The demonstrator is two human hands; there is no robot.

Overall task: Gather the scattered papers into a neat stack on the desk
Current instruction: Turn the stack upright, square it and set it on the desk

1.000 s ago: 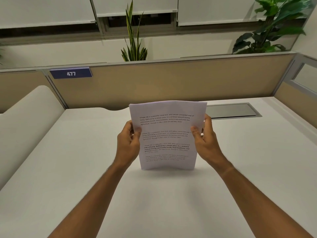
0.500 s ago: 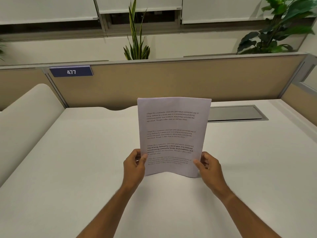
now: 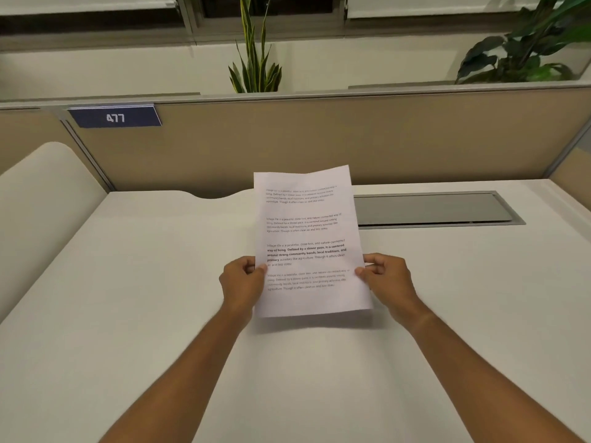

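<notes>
Papers (image 3: pixel 308 244) are being held tilted over the desk (image 3: pixel 128 314) centre, pinched at 9 o'clock by left hand (image 3: pixel 241 282), at 3 o'clock by right hand (image 3: pixel 388 279); fingers closed on edges.

The papers (image 3: pixel 308 241) hide all but the thumbs of the hands — left hand (image 3: pixel 240 284) at 9 o'clock, right hand (image 3: pixel 388 281) at 3 o'clock — and how many sheets lie behind the front one cannot be told. The leafy plant (image 3: pixel 524 46) at 2 o'clock is cut off by the frame's top and right edges — the partition (image 3: pixel 415 135) hides both plants' pots.
</notes>
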